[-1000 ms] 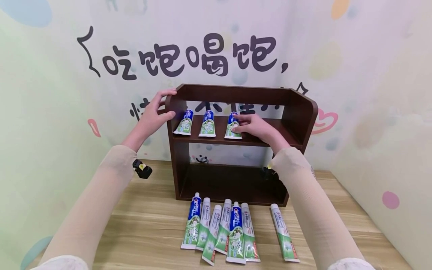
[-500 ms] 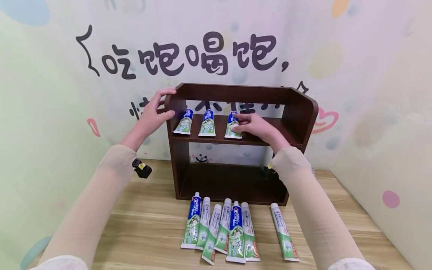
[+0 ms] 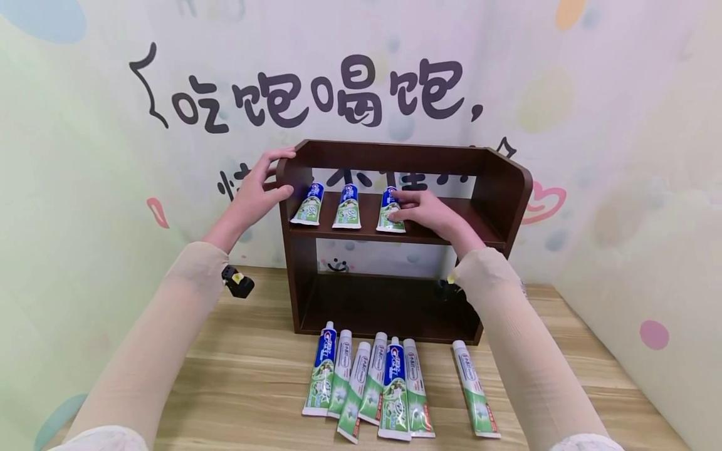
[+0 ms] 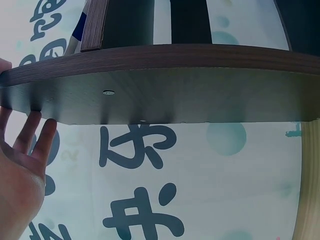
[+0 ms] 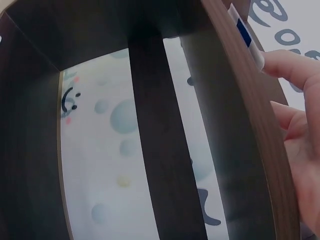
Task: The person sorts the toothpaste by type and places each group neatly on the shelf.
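A dark brown two-tier shelf [image 3: 386, 239] stands on the table. My left hand [image 3: 254, 195] holds its left side panel [image 4: 175, 92], thumb on the inner side and fingers against the outer face. My right hand [image 3: 427, 214] pinches a blue-and-green toothpaste tube [image 3: 388, 220] lying on the upper tier, its flat end at the front edge. In the right wrist view the thumb [image 5: 282, 62] meets the tube's white flat end [image 5: 256, 56]. Left of it on that tier lie a middle toothpaste tube [image 3: 346, 210] and a far-left toothpaste tube [image 3: 308, 210], spaced apart.
In front of the shelf, a close group of toothpaste tubes lies on the wooden table [image 3: 237, 376], among them a blue-and-green Crest tube [image 3: 319, 376] and several white-and-green ones. One white-and-green tube [image 3: 476, 391] lies apart at right. A patterned wall [image 3: 203, 37] stands right behind.
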`<state>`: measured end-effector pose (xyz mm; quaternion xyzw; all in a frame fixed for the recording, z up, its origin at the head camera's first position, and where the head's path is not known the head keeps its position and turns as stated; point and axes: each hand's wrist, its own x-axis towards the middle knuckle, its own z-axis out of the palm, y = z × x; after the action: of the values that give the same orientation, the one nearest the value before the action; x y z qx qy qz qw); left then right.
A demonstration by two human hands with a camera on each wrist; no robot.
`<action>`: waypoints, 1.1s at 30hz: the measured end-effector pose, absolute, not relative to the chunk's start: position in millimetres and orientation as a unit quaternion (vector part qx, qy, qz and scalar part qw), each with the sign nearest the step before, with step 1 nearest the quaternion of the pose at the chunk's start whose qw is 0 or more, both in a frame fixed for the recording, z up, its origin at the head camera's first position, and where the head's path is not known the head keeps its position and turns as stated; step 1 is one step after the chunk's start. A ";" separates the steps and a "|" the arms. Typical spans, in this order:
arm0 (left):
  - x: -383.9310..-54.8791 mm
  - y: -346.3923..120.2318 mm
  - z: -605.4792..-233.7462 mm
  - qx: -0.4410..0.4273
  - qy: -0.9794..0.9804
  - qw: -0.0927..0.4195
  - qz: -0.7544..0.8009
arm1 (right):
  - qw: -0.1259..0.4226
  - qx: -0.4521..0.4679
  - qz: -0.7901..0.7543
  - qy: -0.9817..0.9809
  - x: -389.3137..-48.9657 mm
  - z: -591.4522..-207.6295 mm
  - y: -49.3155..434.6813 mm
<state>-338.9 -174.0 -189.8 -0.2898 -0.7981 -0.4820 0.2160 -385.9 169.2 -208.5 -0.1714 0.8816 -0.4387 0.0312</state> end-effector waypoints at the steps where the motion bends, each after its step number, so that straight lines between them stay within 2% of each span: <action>1: -338.9 -174.0 -190.3 -0.290 -0.798 0.216 -0.482 | 0.030 -0.169 -0.439 0.882 -385.9 -209.1 169.6; 6: -338.7 -173.5 -192.4 -0.288 -0.800 0.211 -0.482 | 0.006 -0.166 -0.430 0.888 -383.8 -211.4 170.4; 10: -339.0 -173.8 -193.1 -0.285 -0.799 0.211 -0.485 | -0.042 -0.190 -0.417 0.888 -376.1 -212.0 169.5; 15: -340.4 -174.4 -192.7 -0.285 -0.799 0.212 -0.486 | -0.107 -0.226 -0.411 0.877 -354.4 -212.4 167.0; 21: -341.5 -175.4 -192.2 -0.288 -0.796 0.214 -0.488 | -0.159 -0.257 -0.432 0.850 -323.4 -216.8 161.7; 28: -342.5 -175.2 -191.3 -0.288 -0.794 0.212 -0.492 | -0.208 -0.302 -0.458 0.810 -294.8 -236.8 159.1; 33: -344.5 -174.8 -191.4 -0.291 -0.793 0.212 -0.492 | -0.221 -0.317 -0.444 0.808 -281.9 -260.8 159.5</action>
<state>-344.5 -174.8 -191.4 -0.2914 -0.7925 -0.4921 0.2117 -281.9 159.5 -260.8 -0.3168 0.8082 -0.4445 -0.2212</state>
